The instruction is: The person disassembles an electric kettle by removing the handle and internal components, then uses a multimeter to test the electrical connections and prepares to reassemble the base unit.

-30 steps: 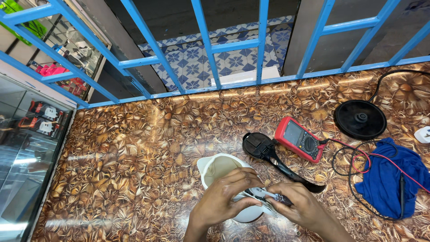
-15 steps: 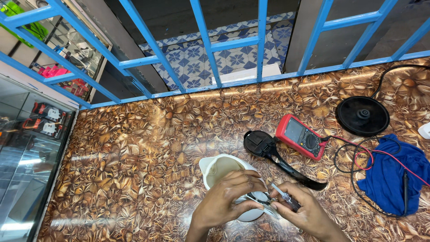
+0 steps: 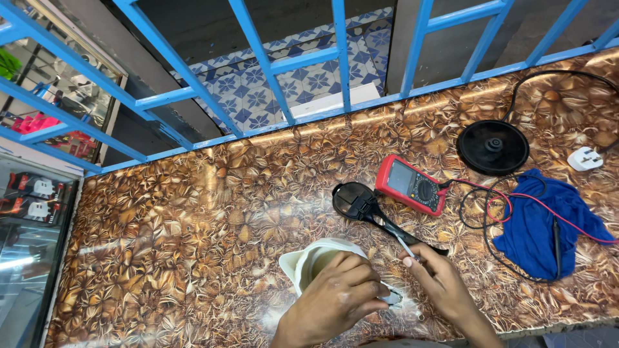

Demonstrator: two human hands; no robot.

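Risk first. White kettle body [image 3: 317,264] stands open-mouthed near front edge of the patterned brown counter [image 3: 161,258], steadied by one hand only; a push from the tool could probably tip or slide it toward that edge. Tool tip could also slip off whatever it bears on beside the kettle and jab the other hand's fingers, since both hands crowd the same small spot. Loose black handle-and-lid piece [image 3: 371,211] lies just behind the kettle, near the working elbow room; a sweep of the wrist could knock it. Meter leads trail to the right of the kettle, well apart, low snag risk.

Pose. Left hand [image 3: 342,299] draped over kettle's right rim from above, fingers curled down and closed on a small pale metal part [image 3: 391,298] at kettle's side; exact part cannot be told. Right hand [image 3: 438,283] just right of kettle, palm down, closed around a slim screwdriver [image 3: 406,247] whose shaft angles up and back toward the lid piece.

Red multimeter [image 3: 411,185], round black kettle base [image 3: 492,147], blue cloth [image 3: 541,222], white plug [image 3: 585,158]: all right of and behind kettle.
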